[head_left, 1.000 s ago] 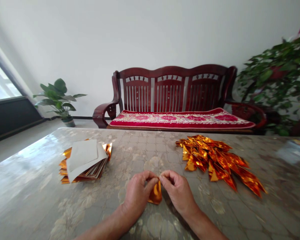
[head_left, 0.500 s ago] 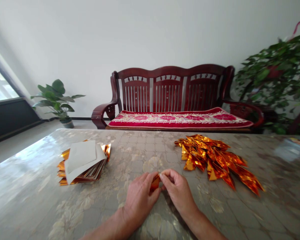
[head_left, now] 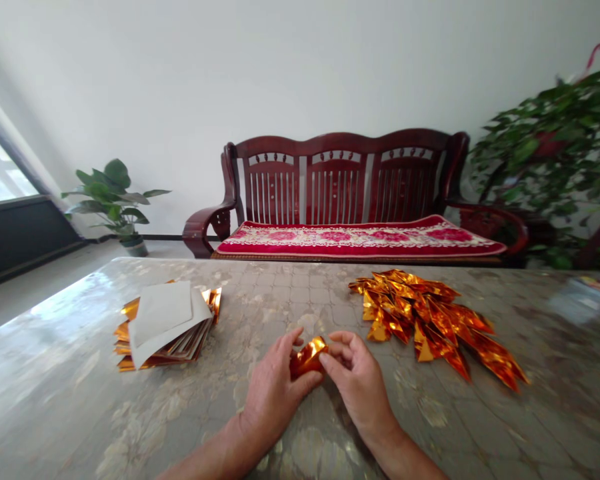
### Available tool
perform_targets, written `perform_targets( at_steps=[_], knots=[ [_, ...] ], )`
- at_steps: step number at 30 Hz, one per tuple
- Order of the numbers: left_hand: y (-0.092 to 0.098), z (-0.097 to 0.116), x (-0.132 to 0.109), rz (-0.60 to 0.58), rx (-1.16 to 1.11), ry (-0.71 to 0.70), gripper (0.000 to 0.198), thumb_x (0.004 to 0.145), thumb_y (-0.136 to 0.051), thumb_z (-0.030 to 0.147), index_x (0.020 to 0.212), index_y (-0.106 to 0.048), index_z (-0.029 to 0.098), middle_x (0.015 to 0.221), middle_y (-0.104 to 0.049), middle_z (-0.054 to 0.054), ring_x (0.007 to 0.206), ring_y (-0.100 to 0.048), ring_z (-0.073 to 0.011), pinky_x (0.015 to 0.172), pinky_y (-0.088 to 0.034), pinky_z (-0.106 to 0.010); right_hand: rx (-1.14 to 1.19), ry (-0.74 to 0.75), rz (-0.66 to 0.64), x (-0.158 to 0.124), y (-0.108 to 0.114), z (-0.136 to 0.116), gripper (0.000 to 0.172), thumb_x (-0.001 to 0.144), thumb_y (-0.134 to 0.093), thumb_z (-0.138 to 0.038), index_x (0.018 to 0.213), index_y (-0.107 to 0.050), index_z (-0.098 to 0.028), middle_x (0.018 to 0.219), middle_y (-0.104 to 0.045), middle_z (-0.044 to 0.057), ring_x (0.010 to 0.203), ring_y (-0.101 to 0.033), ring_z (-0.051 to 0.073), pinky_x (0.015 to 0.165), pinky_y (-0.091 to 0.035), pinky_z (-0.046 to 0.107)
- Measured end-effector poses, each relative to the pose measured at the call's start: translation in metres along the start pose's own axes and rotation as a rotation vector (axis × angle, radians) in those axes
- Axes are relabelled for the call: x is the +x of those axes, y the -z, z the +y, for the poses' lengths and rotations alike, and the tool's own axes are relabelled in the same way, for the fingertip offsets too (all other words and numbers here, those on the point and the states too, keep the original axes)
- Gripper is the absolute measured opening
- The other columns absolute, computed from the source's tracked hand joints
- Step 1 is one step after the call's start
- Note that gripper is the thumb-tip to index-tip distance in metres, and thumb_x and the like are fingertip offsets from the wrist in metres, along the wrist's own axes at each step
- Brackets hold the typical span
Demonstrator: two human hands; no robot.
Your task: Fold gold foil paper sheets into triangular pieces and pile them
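A folded gold foil piece (head_left: 309,358) sits pinched between the left hand (head_left: 275,385) and right hand (head_left: 357,380), just above the glossy patterned tabletop (head_left: 65,353) — light, slick, easily creased, best held by its folded edges

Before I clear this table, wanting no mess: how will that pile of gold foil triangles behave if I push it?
The pile of gold foil triangles looks light and loosely heaped, so a push would probably scatter it. Its thin, creased points likely bend easily. The shiny pieces may also slide readily on the glossy table.
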State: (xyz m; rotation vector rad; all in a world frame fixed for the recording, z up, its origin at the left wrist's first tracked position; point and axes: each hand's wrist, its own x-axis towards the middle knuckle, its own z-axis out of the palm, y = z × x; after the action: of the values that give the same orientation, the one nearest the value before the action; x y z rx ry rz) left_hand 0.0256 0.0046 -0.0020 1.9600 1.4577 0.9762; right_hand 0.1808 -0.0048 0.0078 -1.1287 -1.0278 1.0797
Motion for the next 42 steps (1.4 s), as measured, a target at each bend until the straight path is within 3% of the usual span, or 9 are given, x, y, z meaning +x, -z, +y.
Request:
perform_targets(
  at_steps=[8,13,16,21,29,33,37,42],
  knots=[
    [-0.005,-0.006,0.004,-0.002,-0.488,0.164,0.058,0.075,-0.069,0.028,0.127,-0.047,0.017,0.080,-0.065,0.002,0.075,-0.066,-0.0167,0.072,-0.052,-0.029,0.032,0.091,0.069,0.004,0.006,0.006,0.039,0.072,-0.073,-0.036,0.103,-0.055,-0.020,0.076,-0.072,0.002,0.071,-0.069,0.021,0.065,-0.052,0.029],
    [-0.001,0.004,0.004,-0.013,-0.745,0.155,0.063,0.071,-0.076,0.028,0.126,-0.049,0.017,0.087,-0.068,-0.001,0.081,-0.067,-0.0179,0.074,-0.051,-0.028,0.054,0.109,0.072,0.004,0.006,0.006,0.037,0.074,-0.071,-0.035,0.104,-0.055,-0.020,0.080,-0.072,0.003,0.073,-0.069,0.020,0.069,-0.053,0.029],
    [0.002,0.006,0.006,-0.009,-0.874,0.190,0.069,0.071,-0.078,0.031,0.131,-0.047,0.016,0.087,-0.069,-0.002,0.074,-0.065,-0.0154,0.066,-0.049,-0.024,0.072,0.106,0.066,0.003,0.005,0.007,0.036,0.075,-0.072,-0.034,0.104,-0.055,-0.021,0.082,-0.073,0.003,0.075,-0.069,0.020,0.069,-0.054,0.029],
    [0.001,0.003,0.011,0.060,-0.877,0.207,0.071,0.077,-0.075,0.032,0.138,-0.044,0.015,0.070,-0.062,0.004,0.058,-0.052,-0.0079,0.054,-0.041,-0.017,0.051,0.133,0.058,0.001,0.003,0.006,0.032,0.074,-0.073,-0.033,0.101,-0.060,-0.020,0.085,-0.073,0.004,0.074,-0.068,0.018,0.067,-0.054,0.027],
    [-0.003,0.006,0.010,0.082,-0.903,0.159,0.061,0.074,-0.077,0.032,0.130,-0.057,0.017,0.095,-0.066,-0.005,0.066,-0.057,-0.0115,0.052,-0.050,-0.021,0.027,0.040,0.062,0.002,0.000,0.003,0.029,0.069,-0.076,-0.036,0.090,-0.069,-0.017,0.072,-0.072,0.003,0.065,-0.066,0.019,0.058,-0.052,0.027],
    [-0.003,0.004,0.012,0.079,-0.960,0.235,0.059,0.070,-0.080,0.032,0.124,-0.062,0.016,0.091,-0.066,-0.005,0.061,-0.058,-0.0098,0.051,-0.049,-0.019,0.020,0.011,0.024,0.003,0.000,0.006,0.032,0.069,-0.075,-0.035,0.094,-0.071,-0.016,0.075,-0.073,0.004,0.068,-0.067,0.020,0.058,-0.052,0.027],
    [0.000,0.001,0.014,0.025,-1.051,0.359,0.067,0.069,-0.082,0.033,0.129,-0.057,0.016,0.086,-0.068,-0.004,0.058,-0.058,-0.0068,0.053,-0.045,-0.016,0.018,-0.030,-0.006,0.005,0.000,0.010,0.037,0.069,-0.075,-0.036,0.100,-0.070,-0.014,0.073,-0.072,0.004,0.064,-0.065,0.018,0.056,-0.052,0.026],
    [0.000,0.004,0.016,0.018,-0.993,0.336,0.076,0.067,-0.084,0.033,0.133,-0.052,0.014,0.084,-0.068,-0.003,0.060,-0.058,-0.0084,0.056,-0.046,-0.018,0.044,-0.088,-0.005,0.005,0.000,0.010,0.041,0.066,-0.077,-0.038,0.098,-0.069,-0.012,0.067,-0.071,0.004,0.057,-0.063,0.016,0.048,-0.048,0.023]
  ],
)
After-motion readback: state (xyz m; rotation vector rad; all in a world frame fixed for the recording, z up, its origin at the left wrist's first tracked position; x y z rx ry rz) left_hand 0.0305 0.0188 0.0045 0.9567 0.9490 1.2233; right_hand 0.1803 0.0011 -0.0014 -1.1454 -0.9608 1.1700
